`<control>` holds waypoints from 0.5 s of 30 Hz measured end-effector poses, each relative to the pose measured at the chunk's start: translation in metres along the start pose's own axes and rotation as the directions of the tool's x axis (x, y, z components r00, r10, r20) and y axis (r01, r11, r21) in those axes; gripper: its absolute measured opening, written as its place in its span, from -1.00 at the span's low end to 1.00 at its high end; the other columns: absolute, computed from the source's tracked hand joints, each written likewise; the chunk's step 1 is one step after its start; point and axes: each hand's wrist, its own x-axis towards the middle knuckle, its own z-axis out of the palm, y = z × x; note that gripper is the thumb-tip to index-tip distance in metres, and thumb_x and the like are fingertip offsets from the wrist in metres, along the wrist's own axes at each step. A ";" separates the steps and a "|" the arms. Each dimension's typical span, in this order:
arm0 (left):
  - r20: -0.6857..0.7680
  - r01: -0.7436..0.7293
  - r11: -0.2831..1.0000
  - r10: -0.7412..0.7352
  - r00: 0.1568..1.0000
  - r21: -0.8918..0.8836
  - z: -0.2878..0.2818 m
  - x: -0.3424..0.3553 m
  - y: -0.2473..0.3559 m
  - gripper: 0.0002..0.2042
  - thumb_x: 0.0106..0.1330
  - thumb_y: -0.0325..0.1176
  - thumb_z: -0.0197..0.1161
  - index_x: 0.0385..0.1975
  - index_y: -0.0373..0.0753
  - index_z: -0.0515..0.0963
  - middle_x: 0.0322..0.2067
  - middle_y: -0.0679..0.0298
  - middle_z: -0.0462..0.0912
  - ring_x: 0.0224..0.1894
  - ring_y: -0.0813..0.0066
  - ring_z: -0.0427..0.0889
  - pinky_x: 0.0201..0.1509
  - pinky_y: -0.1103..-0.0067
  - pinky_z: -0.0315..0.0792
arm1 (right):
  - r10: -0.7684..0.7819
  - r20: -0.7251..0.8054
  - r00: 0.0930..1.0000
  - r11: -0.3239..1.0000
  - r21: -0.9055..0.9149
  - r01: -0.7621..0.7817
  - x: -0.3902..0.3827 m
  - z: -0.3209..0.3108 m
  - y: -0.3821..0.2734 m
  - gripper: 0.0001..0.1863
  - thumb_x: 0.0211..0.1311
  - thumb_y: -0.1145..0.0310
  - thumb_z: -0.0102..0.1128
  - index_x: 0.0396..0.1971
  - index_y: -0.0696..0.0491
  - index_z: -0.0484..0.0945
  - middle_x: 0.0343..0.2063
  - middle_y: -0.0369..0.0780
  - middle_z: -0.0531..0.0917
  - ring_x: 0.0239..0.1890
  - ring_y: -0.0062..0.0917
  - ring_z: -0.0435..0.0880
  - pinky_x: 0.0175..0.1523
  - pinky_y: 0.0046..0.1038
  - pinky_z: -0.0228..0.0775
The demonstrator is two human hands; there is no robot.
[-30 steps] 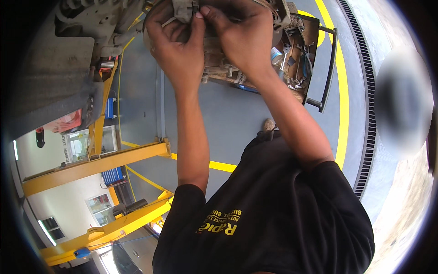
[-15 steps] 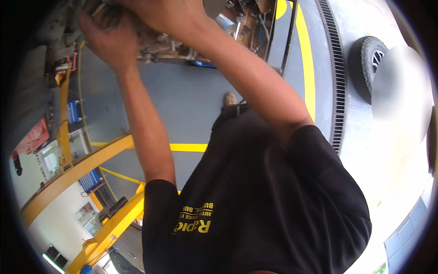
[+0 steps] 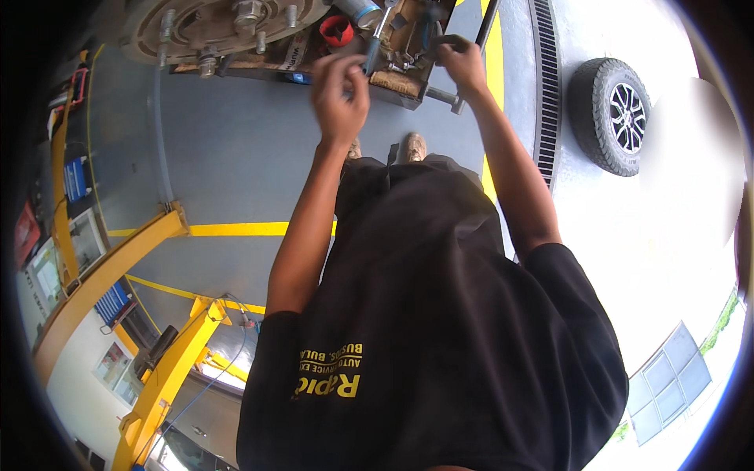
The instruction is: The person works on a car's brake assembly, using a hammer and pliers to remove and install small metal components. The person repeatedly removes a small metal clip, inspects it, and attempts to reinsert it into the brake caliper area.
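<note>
My left hand (image 3: 342,98) hovers at the near edge of a tool tray (image 3: 404,100), fingers curled toward the thumb. What it holds, if anything, I cannot make out. Close to its fingertips lies a tool with a grey handle (image 3: 375,53) and a bright shaft. At the tray's right end is my right hand (image 3: 465,69), its fingers bent together over the rim; anything in them is hidden. Left of the tray stands a round wheel hub (image 3: 141,35) with several studs and a centre nut (image 3: 248,11).
In the tray are a red ring-shaped thing (image 3: 338,31) and a blue-and-silver can (image 3: 360,11). A metal bar (image 3: 488,23) runs beside its right end. Further right are a floor grate (image 3: 547,94) and a wheel with tyre (image 3: 616,114). Yellow lift arms (image 3: 118,271) reach in at left.
Both hands have come away from the far left and moved right to the tray. The hub, covered by my hands before, now shows. My view has shifted, with more of the wheel visible.
</note>
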 end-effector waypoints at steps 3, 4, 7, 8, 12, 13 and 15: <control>0.331 0.186 0.974 -0.219 0.918 0.130 0.055 -0.007 -0.052 -0.77 0.40 -0.43 0.24 0.01 -0.16 0.68 -0.07 0.11 0.60 0.03 0.12 0.60 0.09 0.26 0.52 | -0.152 -0.059 0.987 0.903 -0.413 0.114 -0.008 0.020 0.001 -0.67 0.24 0.23 0.29 -0.12 0.13 0.75 -0.29 -0.03 0.80 -0.21 -0.25 0.81 -0.03 -0.30 0.62; 0.363 0.072 0.972 -0.151 0.920 0.222 0.070 -0.006 -0.065 -0.76 0.40 -0.41 0.26 0.02 -0.15 0.68 -0.05 0.10 0.59 0.04 0.09 0.59 0.09 0.19 0.52 | -0.249 -0.036 0.968 0.858 -0.471 0.203 -0.005 0.026 0.009 -0.66 0.23 0.18 0.31 -0.13 0.11 0.76 -0.27 -0.02 0.80 -0.19 -0.14 0.81 0.00 -0.24 0.62; 0.556 -0.063 0.902 -0.207 0.805 0.427 0.097 -0.003 -0.092 -0.75 0.36 -0.37 0.30 0.01 -0.16 0.69 -0.02 0.07 0.55 0.06 0.03 0.56 0.13 0.15 0.53 | -0.232 0.119 0.965 0.639 -0.730 0.244 -0.006 0.046 0.005 -0.62 0.16 0.18 0.38 -0.03 -0.01 0.69 -0.08 -0.08 0.70 0.03 -0.13 0.70 0.09 -0.14 0.58; 0.553 -0.087 0.890 -0.199 0.809 0.448 0.102 -0.001 -0.094 -0.78 0.36 -0.39 0.27 -0.04 -0.17 0.69 -0.01 0.07 0.55 0.08 0.01 0.57 0.12 0.16 0.55 | -0.173 0.135 0.976 0.572 -0.793 0.211 -0.007 0.050 0.003 -0.59 0.15 0.19 0.38 0.01 -0.01 0.66 -0.05 -0.10 0.68 0.06 -0.14 0.69 0.11 -0.13 0.57; 0.557 -0.161 0.829 -0.203 0.805 0.535 0.115 0.003 -0.098 -0.85 0.35 -0.44 0.22 -0.17 -0.24 0.67 0.00 0.04 0.55 0.10 -0.03 0.57 0.10 0.19 0.60 | -0.177 0.101 0.979 0.516 -0.837 0.180 -0.008 0.058 0.006 -0.62 0.17 0.25 0.36 0.00 -0.01 0.62 -0.03 -0.14 0.69 0.05 -0.15 0.70 0.09 -0.12 0.58; 0.563 -0.175 0.812 -0.213 0.799 0.556 0.116 0.003 -0.098 -0.86 0.35 -0.44 0.21 -0.19 -0.25 0.66 0.00 0.03 0.55 0.09 -0.03 0.58 0.09 0.19 0.60 | -0.177 0.086 0.980 0.553 -0.815 0.171 -0.009 0.059 0.005 -0.64 0.16 0.24 0.38 -0.04 -0.02 0.64 -0.02 -0.15 0.69 0.06 -0.16 0.69 0.08 -0.12 0.56; 0.549 -0.140 0.841 -0.206 0.810 0.522 0.114 0.000 -0.100 -0.85 0.34 -0.44 0.23 -0.15 -0.25 0.64 0.00 0.03 0.55 0.09 -0.02 0.58 0.07 0.18 0.60 | -0.213 0.012 0.977 0.667 -0.728 0.155 -0.009 0.056 0.008 -0.64 0.15 0.21 0.40 -0.08 0.02 0.64 -0.09 -0.11 0.72 0.00 -0.15 0.72 0.04 -0.13 0.57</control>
